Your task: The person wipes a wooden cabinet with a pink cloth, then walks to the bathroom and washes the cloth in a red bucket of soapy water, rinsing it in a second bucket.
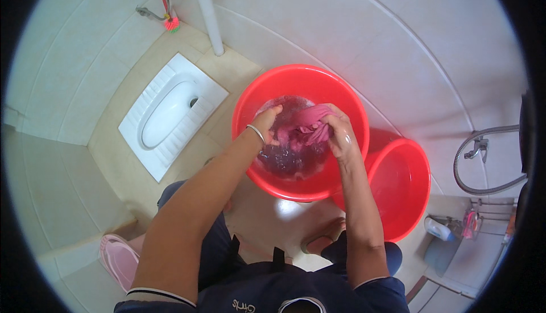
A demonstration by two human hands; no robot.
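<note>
A large red plastic basin holds dark, soapy water. My right hand grips a wet pink cloth over the right part of the water, and the cloth's lower folds touch the surface. To the left of the cloth, my left hand is at the water's edge with thumb and fingers apart and nothing seen between them. A metal bangle circles the left wrist.
A second red tub stands against the basin's right side. A white squat toilet is set in the floor at left, near a white pipe and a pink brush. Pink basins lean lower left; a metal hose hangs at right.
</note>
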